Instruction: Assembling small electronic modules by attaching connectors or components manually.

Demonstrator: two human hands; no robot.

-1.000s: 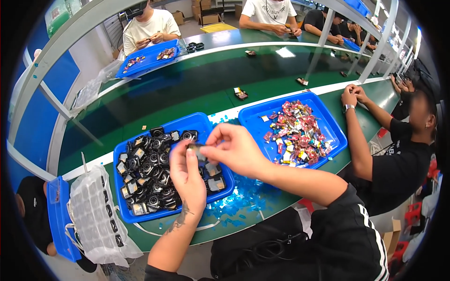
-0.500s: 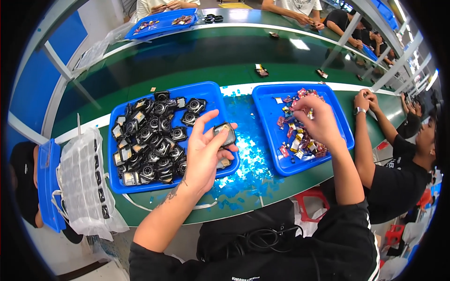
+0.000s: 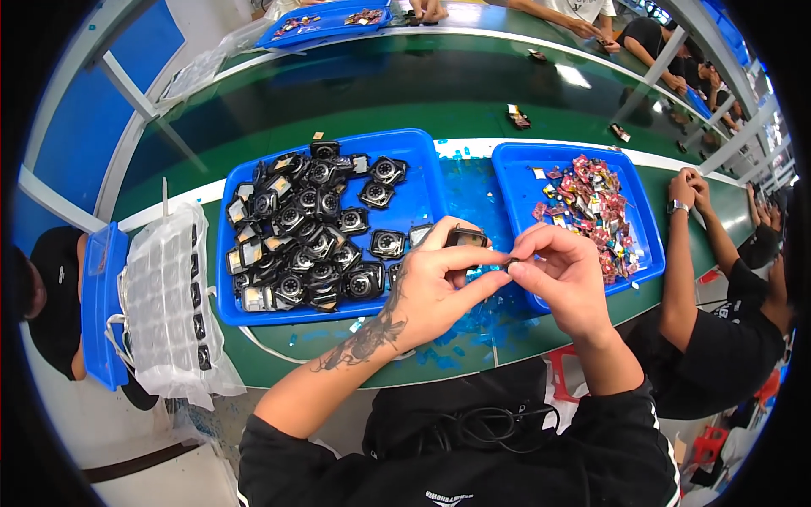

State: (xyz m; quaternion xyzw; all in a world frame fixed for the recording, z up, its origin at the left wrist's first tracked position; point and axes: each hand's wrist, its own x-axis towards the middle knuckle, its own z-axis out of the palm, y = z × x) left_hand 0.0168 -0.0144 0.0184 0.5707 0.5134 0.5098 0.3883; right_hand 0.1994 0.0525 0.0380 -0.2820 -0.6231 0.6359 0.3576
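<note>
Left hand (image 3: 435, 283) curled, gripping a small black part (image 3: 465, 238). Right hand (image 3: 562, 270) meets it fingertip to fingertip, pinching a tiny piece between trays (image 3: 422, 182).

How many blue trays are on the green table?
3. One full of black parts before the left hand, one of colourful pieces by the right hand, one far away. More may be hidden.

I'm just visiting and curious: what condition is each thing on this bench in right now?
Left hand: holds a small black part.
Right hand: pinches a tiny piece against the left fingers.
Left blue tray: heaped with black round-faced parts.
Right blue tray: holds small red and mixed pieces.
Clear plastic bag: lying on the bench edge.
</note>
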